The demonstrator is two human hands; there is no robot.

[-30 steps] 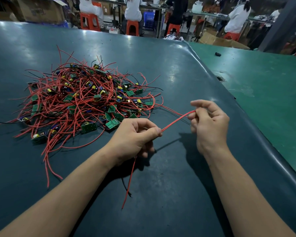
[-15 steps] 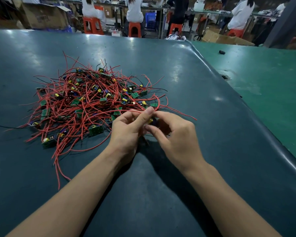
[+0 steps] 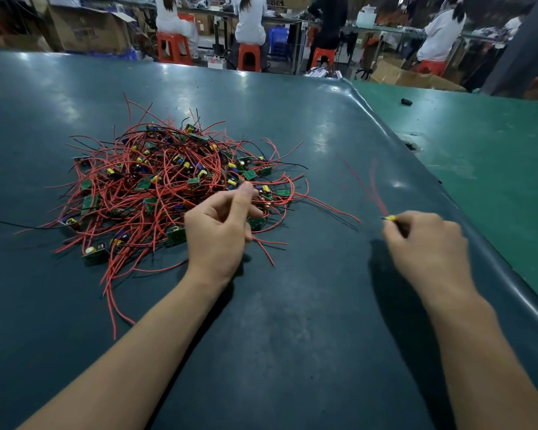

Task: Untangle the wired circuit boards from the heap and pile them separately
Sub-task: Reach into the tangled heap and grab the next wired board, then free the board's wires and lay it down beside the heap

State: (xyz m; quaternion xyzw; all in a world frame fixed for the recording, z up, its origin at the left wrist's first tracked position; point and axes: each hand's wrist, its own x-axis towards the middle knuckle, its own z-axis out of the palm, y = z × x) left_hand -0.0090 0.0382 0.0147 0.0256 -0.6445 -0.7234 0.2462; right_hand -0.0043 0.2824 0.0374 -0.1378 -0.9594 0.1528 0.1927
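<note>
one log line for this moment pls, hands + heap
right hand: pinches wired board, wires blurred, apart from heap | left hand: loosely curled at heap edge, seems to hold nothing | separate pile: none seen

Left hand (image 3: 219, 231) loosely curled, forefinger raised, holding nothing; right hand (image 3: 426, 243) out to the right, fingertips pinched together; both forearms bare, stretched forward.

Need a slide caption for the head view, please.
Right hand pinches a wired board clear of the heap; left hand hovers at the heap's edge.
</note>
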